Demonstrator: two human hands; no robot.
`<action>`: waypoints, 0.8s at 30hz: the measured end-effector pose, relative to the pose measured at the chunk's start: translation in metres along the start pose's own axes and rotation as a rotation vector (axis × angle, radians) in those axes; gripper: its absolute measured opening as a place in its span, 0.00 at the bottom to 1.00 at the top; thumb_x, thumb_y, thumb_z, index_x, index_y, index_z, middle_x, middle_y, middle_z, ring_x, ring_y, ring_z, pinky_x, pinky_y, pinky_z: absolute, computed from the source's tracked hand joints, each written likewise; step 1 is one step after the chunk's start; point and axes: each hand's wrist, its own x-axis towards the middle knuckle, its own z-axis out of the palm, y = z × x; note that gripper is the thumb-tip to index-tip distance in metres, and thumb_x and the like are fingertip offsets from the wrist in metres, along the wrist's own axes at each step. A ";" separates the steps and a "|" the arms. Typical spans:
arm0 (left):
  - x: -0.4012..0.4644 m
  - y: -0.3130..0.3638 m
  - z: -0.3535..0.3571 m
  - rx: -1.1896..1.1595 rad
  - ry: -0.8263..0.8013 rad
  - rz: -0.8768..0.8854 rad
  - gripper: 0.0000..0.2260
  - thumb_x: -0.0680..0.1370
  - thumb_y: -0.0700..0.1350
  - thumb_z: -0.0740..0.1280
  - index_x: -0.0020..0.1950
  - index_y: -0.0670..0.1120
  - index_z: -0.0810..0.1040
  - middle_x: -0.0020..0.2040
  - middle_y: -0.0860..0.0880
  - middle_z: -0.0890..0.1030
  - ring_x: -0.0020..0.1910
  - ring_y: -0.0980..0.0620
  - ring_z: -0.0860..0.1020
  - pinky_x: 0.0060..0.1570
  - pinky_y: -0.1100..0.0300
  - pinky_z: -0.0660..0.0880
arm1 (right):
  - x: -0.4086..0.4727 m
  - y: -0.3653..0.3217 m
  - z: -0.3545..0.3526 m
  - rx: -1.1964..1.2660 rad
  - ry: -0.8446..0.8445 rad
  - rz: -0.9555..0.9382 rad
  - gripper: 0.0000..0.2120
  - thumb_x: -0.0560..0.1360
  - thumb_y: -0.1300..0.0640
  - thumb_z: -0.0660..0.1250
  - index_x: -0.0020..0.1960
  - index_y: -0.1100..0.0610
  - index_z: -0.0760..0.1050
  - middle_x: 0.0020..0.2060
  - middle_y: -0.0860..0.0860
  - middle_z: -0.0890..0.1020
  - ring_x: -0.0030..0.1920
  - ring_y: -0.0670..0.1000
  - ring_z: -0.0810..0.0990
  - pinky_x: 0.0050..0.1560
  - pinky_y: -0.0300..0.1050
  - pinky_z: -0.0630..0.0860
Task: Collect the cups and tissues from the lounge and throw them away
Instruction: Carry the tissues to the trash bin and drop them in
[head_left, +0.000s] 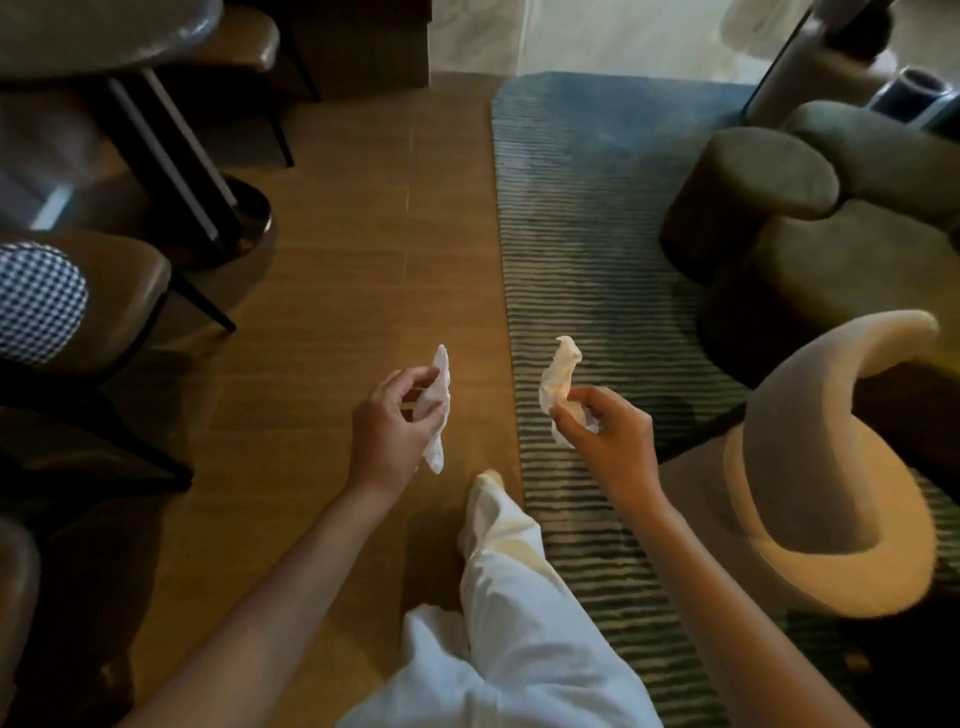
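My left hand (392, 426) pinches a crumpled white tissue (437, 395) between thumb and fingers, and the tissue hangs down past my palm. My right hand (608, 431) pinches a second crumpled white tissue (558, 374) that sticks up above my fingers. Both hands are held out in front of me at about waist height, over the wooden floor (363, 291) and the edge of the striped rug (587, 260). No cup shows in the head view.
A round table (104, 36) on a dark pedestal and brown chairs (119, 291) stand at the left. At the right are dark round poufs (753, 187) and a beige curved armchair (831, 467). My white-trousered leg (509, 571) steps forward along the rug's edge.
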 end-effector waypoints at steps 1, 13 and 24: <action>0.023 -0.003 0.003 0.010 0.000 0.010 0.14 0.71 0.40 0.74 0.55 0.47 0.80 0.49 0.54 0.81 0.45 0.58 0.80 0.43 0.64 0.79 | 0.024 0.001 0.005 -0.013 -0.020 -0.004 0.05 0.72 0.53 0.72 0.48 0.50 0.80 0.42 0.42 0.81 0.44 0.43 0.79 0.46 0.48 0.78; 0.311 0.000 0.043 0.049 -0.019 0.017 0.14 0.72 0.40 0.73 0.56 0.45 0.80 0.51 0.51 0.81 0.46 0.56 0.79 0.44 0.64 0.78 | 0.313 -0.019 0.043 0.015 0.026 -0.053 0.05 0.73 0.53 0.71 0.47 0.52 0.81 0.41 0.43 0.82 0.42 0.42 0.79 0.43 0.41 0.75; 0.571 -0.021 0.108 -0.020 -0.067 -0.016 0.15 0.72 0.40 0.73 0.57 0.48 0.79 0.51 0.55 0.80 0.46 0.61 0.79 0.41 0.70 0.77 | 0.574 -0.003 0.092 0.044 0.042 0.001 0.04 0.73 0.54 0.71 0.46 0.54 0.82 0.40 0.45 0.82 0.41 0.46 0.80 0.44 0.53 0.78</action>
